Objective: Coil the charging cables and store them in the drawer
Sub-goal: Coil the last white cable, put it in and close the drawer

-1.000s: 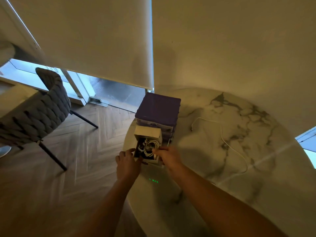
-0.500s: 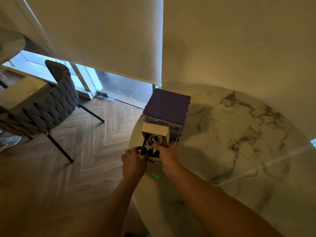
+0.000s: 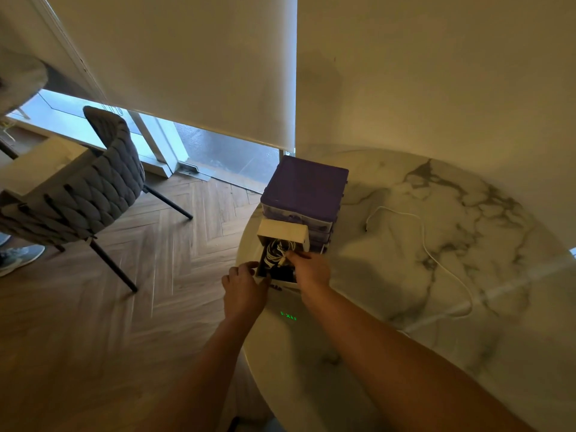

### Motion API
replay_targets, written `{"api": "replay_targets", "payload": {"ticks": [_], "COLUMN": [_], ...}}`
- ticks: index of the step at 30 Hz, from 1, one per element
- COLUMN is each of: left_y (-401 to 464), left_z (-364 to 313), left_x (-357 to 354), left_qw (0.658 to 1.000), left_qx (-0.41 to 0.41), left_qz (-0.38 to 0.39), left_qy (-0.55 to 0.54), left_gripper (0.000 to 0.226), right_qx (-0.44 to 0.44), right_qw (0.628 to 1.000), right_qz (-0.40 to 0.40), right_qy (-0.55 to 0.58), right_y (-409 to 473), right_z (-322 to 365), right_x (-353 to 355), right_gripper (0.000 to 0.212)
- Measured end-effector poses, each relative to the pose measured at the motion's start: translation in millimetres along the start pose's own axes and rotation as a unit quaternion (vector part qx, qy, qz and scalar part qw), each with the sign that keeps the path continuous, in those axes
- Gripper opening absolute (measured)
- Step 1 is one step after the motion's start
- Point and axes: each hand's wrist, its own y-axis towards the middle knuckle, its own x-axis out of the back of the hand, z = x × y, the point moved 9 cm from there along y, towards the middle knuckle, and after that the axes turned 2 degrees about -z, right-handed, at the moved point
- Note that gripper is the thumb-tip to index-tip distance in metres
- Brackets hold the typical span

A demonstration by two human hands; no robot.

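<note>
The right hand (image 3: 308, 269) pinches the coiled white cable (image 3: 276, 252) inside the open drawer (image 3: 282, 232), while the left hand (image 3: 244, 286) holds the drawer's front edge.

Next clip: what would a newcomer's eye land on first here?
Both hands meet at the open drawer pulled out of the purple drawer unit at the marble table's left edge. The right hand reaches onto the coiled white cable inside; the left hand steadies the drawer's front. Another white cable lies uncoiled to the right.
</note>
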Motion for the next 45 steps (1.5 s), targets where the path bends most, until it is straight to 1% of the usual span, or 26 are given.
{"api": "replay_targets", "payload": {"ticks": [3, 7, 9, 12, 16, 18, 20, 22, 23, 25, 27, 29, 32, 35, 37, 39, 42, 45], "left_y": [-1, -12, -21, -40, -71, -81, -91, -103, -110, -121, -126, -129, -132, -128, -120, -110, -95, -81], "left_z": [-5, -28, -46, -74, -107, -112, -108, -100, -96, -94, -96, -101, -106, -105, -103, -103, -109, -123], "left_x": [2, 7, 1, -20, -47, -69, -100, -126, -138, -153, -159, -164, -167, -165, -159, -149, -136, -117], "left_qw": [1.000, 0.998, 0.996, 0.990, 0.962, 0.955, 0.950, 0.941, 0.935, 0.927, 0.928, 0.924, 0.910, 0.900, 0.909, 0.932, 0.960, 0.972], "left_qx": [0.000, -0.030, -0.068, -0.138, -0.262, -0.284, -0.272, -0.241, -0.232, -0.226, -0.224, -0.239, -0.266, -0.282, -0.267, -0.232, -0.185, -0.155], "left_qz": [-0.006, -0.056, -0.058, -0.028, -0.018, 0.030, 0.119, 0.199, 0.227, 0.251, 0.249, 0.237, 0.231, 0.212, 0.195, 0.184, 0.186, 0.176], "left_qy": [0.004, 0.000, 0.007, 0.020, 0.074, 0.082, 0.101, 0.130, 0.145, 0.163, 0.165, 0.180, 0.217, 0.257, 0.255, 0.211, 0.092, -0.034], "left_gripper": [0.044, 0.040, 0.036, 0.030, 0.023, 0.020, 0.018, 0.019, 0.021, 0.026, 0.029, 0.030, 0.028, 0.032, 0.032, 0.027, 0.014, 0.011], "right_qx": [0.014, 0.040, 0.042, 0.034, 0.024, 0.041, 0.060, 0.075, 0.082, 0.100, 0.114, 0.118, 0.124, 0.134, 0.142, 0.155, 0.175, 0.191], "right_qw": [1.000, 0.997, 0.995, 0.992, 0.989, 0.980, 0.954, 0.923, 0.912, 0.894, 0.885, 0.882, 0.877, 0.873, 0.857, 0.846, 0.842, 0.854], "right_qz": [0.003, -0.001, -0.002, -0.016, -0.032, -0.020, -0.012, -0.014, -0.018, -0.031, -0.043, -0.051, -0.063, -0.071, -0.069, -0.072, -0.059, -0.049], "right_qy": [-0.014, -0.059, -0.091, -0.121, -0.144, -0.194, -0.294, -0.377, -0.401, -0.437, -0.449, -0.452, -0.460, -0.464, -0.491, -0.504, -0.507, -0.482], "right_y": [1, 6, 11, 17, 15, 11, 6, 2, -2, -10, -17, -21, -26, -30, -31, -32, -31, -36], "right_z": [2, 0, -10, -29, -54, -64, -73, -80, -82, -83, -84, -88, -92, -95, -96, -93, -86, -75], "right_x": [13, 52, 76, 114, 157, 170, 181, 190, 195, 203, 210, 217, 224, 227, 227, 228, 224, 218], "right_gripper": [0.022, 0.019, 0.020, 0.019, 0.017, 0.019, 0.022, 0.024, 0.025, 0.025, 0.023, 0.022, 0.023, 0.021, 0.020, 0.021, 0.023, 0.022]}}
